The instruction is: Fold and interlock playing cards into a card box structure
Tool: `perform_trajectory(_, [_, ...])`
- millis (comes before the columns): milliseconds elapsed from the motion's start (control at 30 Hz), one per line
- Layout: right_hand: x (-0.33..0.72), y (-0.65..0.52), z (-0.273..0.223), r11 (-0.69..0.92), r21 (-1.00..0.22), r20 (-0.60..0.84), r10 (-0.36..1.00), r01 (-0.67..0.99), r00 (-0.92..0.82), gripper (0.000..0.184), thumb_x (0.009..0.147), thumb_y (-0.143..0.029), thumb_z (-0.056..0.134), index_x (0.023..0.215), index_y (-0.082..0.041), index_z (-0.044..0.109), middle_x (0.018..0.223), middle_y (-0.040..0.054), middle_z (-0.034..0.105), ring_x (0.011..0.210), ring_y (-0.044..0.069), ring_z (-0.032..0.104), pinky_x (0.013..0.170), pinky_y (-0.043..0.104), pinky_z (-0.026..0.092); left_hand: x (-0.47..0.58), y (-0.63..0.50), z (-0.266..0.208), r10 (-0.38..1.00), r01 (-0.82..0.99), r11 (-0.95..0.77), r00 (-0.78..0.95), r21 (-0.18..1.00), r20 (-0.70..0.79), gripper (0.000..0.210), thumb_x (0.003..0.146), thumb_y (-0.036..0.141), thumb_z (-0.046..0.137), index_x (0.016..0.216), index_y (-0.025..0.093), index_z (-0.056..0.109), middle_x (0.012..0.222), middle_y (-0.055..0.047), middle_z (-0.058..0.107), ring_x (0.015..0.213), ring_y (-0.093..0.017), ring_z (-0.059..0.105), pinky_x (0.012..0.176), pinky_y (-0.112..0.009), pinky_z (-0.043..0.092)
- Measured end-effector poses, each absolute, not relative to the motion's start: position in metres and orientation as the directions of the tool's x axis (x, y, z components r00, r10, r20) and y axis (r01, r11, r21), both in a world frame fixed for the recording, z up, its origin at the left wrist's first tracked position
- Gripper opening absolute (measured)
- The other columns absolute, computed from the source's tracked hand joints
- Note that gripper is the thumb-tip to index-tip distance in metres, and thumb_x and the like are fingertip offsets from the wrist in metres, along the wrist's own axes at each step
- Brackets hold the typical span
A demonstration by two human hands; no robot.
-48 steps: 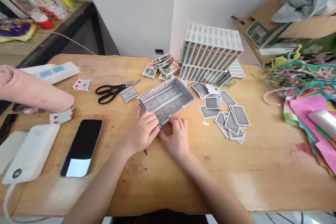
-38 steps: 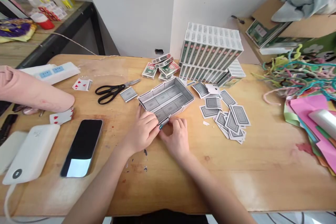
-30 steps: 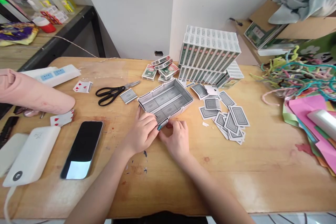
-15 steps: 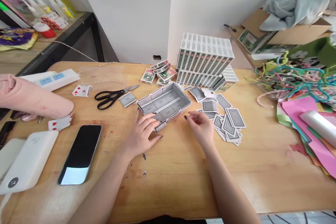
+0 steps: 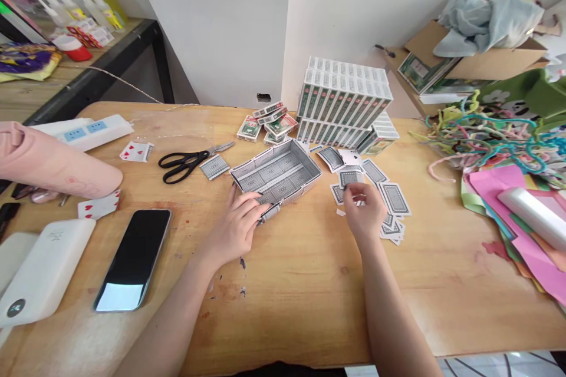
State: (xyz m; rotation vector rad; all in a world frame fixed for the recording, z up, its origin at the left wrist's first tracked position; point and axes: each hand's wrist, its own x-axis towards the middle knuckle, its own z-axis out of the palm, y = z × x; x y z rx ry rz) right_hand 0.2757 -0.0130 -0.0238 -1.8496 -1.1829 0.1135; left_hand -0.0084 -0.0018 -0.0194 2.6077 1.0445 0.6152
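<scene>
An open box made of playing cards (image 5: 287, 171), grey patterned backs showing, stands tilted away from me at mid-table. My left hand (image 5: 236, 224) grips its near left corner, fingertips over the wall and a small rolled grey-patterned piece (image 5: 269, 214) beneath them. My right hand (image 5: 365, 206) is over the loose playing cards (image 5: 395, 198) to the right, thumb and fingers pinched together; whatever they hold, if anything, is hidden. Just left of it lies a tiny white scrap (image 5: 340, 212). Left of the box are a single card (image 5: 214, 167) and black-handled scissors (image 5: 186, 162).
Stacked card packs (image 5: 342, 100) rise behind the box, with several loose packs (image 5: 274, 121) beside them. A phone (image 5: 135, 259), white power bank (image 5: 50, 271) and pink roll (image 5: 57, 159) lie at left. Coloured paper (image 5: 508, 206) and tangled pipe cleaners (image 5: 486, 135) lie at right.
My right hand has moved right, from beside the box to over the loose cards. A tiny white scrap now shows on the table. My left hand stays at the box's corner.
</scene>
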Motion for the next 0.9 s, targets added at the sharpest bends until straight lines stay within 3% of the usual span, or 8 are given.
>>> perform_trajectory(100, [0.245, -0.022, -0.02, 0.079, -0.754, 0.184, 0.978, 0.652, 0.094, 0.012, 0.076, -0.023, 0.055, 0.073, -0.022, 0.066, 0.072, 0.0027, 0.066, 0.065, 0.016, 0.06, 0.063, 0.03, 0.049, -0.009, -0.002, -0.018, 0.709, 0.599, -0.699, 0.655, 0.391, 0.263, 0.04, 0.085, 0.0, 0.039, 0.121, 0.014, 0.05, 0.108, -0.011, 0.058, 0.122, -0.027, 0.041, 0.104, -0.053, 0.038])
perform_trajectory(167, [0.221, -0.027, -0.021, 0.111, -0.799, 0.082, 0.994, 0.591, -0.075, 0.016, 0.08, -0.023, 0.053, 0.079, -0.023, 0.069, 0.078, 0.003, 0.069, 0.066, 0.016, 0.061, 0.063, 0.029, 0.05, -0.008, -0.003, -0.017, 0.711, 0.604, -0.696, 0.656, 0.389, 0.255, 0.041, 0.085, 0.001, 0.039, 0.122, 0.014, 0.05, 0.105, -0.011, 0.058, 0.122, -0.027, 0.04, 0.103, -0.052, 0.039])
perform_trajectory(233, [0.201, -0.031, -0.025, 0.105, -0.828, 0.09, 0.994, 0.55, -0.054, 0.02, 0.081, -0.021, 0.051, 0.085, -0.023, 0.071, 0.089, 0.0044, 0.07, 0.072, 0.016, 0.063, 0.067, 0.03, 0.052, -0.008, -0.003, -0.016, 0.713, 0.61, -0.694, 0.655, 0.384, 0.248, 0.041, 0.084, 0.0, 0.04, 0.121, 0.014, 0.051, 0.102, -0.01, 0.058, 0.12, -0.027, 0.041, 0.102, -0.051, 0.04])
perform_trajectory(367, [0.179, -0.035, -0.034, 0.082, -0.833, 0.101, 0.995, 0.547, 0.004, 0.015, 0.079, -0.024, 0.054, 0.086, -0.021, 0.067, 0.082, 0.0043, 0.066, 0.065, 0.015, 0.059, 0.061, 0.027, 0.051, -0.006, -0.003, -0.012, 0.721, 0.627, -0.686, 0.654, 0.369, 0.229, 0.04, 0.083, -0.001, 0.04, 0.119, 0.013, 0.052, 0.099, -0.009, 0.058, 0.113, -0.026, 0.044, 0.103, -0.05, 0.038])
perform_trajectory(500, [0.171, -0.036, -0.039, 0.081, -0.766, 0.161, 0.985, 0.638, 0.068, 0.009, 0.074, -0.026, 0.06, 0.08, -0.02, 0.059, 0.077, 0.0039, 0.061, 0.069, 0.016, 0.057, 0.065, 0.029, 0.05, -0.003, -0.004, -0.007, 0.728, 0.649, -0.678, 0.658, 0.346, 0.192, 0.037, 0.083, 0.0, 0.04, 0.115, 0.012, 0.055, 0.097, -0.009, 0.056, 0.105, -0.025, 0.045, 0.1, -0.049, 0.039])
perform_trajectory(733, [0.165, -0.037, -0.041, 0.097, -0.708, 0.196, 0.979, 0.7, 0.063, 0.022, 0.069, -0.029, 0.065, 0.084, -0.02, 0.052, 0.081, 0.0043, 0.061, 0.076, 0.019, 0.057, 0.069, 0.031, 0.048, 0.0, -0.005, -0.001, 0.75, 0.689, -0.649, 0.651, 0.322, 0.118, 0.033, 0.084, 0.003, 0.039, 0.111, 0.012, 0.057, 0.09, -0.009, 0.053, 0.093, -0.026, 0.043, 0.087, -0.045, 0.044])
perform_trajectory(900, [0.156, -0.04, -0.04, 0.062, -0.631, 0.211, 0.973, 0.773, 0.094, 0.02, 0.069, -0.028, 0.061, 0.081, -0.021, 0.047, 0.079, 0.0048, 0.059, 0.077, 0.021, 0.055, 0.071, 0.035, 0.046, 0.001, -0.005, 0.0, 0.752, 0.696, -0.647, 0.651, 0.311, 0.104, 0.031, 0.083, 0.002, 0.04, 0.106, 0.013, 0.057, 0.089, -0.008, 0.053, 0.091, -0.025, 0.043, 0.083, -0.043, 0.043])
